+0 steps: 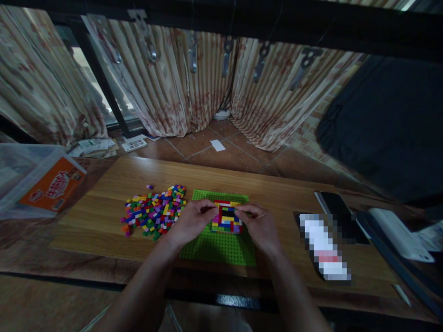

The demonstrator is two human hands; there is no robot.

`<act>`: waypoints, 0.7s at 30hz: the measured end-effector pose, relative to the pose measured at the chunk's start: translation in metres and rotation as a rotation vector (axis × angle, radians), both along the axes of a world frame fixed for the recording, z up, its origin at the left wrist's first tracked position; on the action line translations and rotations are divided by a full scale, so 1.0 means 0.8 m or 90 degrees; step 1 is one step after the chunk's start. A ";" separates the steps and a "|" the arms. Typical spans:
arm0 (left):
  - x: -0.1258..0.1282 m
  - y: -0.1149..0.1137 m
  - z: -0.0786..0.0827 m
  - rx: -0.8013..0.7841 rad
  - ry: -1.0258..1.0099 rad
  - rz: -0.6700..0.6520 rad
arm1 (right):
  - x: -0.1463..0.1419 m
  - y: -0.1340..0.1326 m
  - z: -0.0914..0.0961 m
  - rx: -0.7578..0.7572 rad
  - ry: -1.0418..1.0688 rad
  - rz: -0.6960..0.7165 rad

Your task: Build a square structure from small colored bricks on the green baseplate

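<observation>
A small hollow structure of coloured building bricks [226, 226] stands on a green studded baseplate [218, 251], with a dark opening in its middle. My left hand [198, 220] is closed at the structure's left side, thumb and fingertips pressed together against its upper edge. On the opposite side, my right hand [261, 226] grips near the upper right corner with thumb and forefinger. Whether a single loose brick sits in either pinch is too small to see. A heap of loose bricks [155, 214] in many colours lies left of the baseplate.
The wooden board [277, 198] carries all of this. At its right lie a black phone-like slab [342, 216] and a blurred-out object [323, 246]. A clear plastic bin [27, 170] with an orange label stands at the left. Striped curtains [166, 83] hang behind.
</observation>
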State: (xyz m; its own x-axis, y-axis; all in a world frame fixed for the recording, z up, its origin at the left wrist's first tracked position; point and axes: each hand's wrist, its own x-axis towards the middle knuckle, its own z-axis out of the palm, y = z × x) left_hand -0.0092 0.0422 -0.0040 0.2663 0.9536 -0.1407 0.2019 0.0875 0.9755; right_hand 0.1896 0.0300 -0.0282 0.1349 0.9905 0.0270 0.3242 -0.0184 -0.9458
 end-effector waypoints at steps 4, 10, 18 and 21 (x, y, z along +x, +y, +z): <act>0.002 -0.001 0.000 0.002 0.020 0.008 | 0.003 0.001 0.000 -0.012 -0.008 0.013; 0.005 -0.002 0.002 0.002 0.044 0.008 | 0.002 0.002 0.011 -0.019 -0.071 0.019; 0.006 -0.002 -0.001 0.000 0.025 0.022 | 0.000 -0.001 0.009 -0.037 -0.058 0.018; 0.005 -0.002 -0.002 0.005 0.019 0.019 | 0.002 -0.006 0.007 -0.042 0.007 0.014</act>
State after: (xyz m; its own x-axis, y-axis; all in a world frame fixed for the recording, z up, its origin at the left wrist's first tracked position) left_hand -0.0048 0.0408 -0.0056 0.2342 0.9619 -0.1408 0.2277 0.0866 0.9699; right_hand 0.1911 0.0254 -0.0224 0.1124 0.9929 -0.0401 0.3151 -0.0738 -0.9462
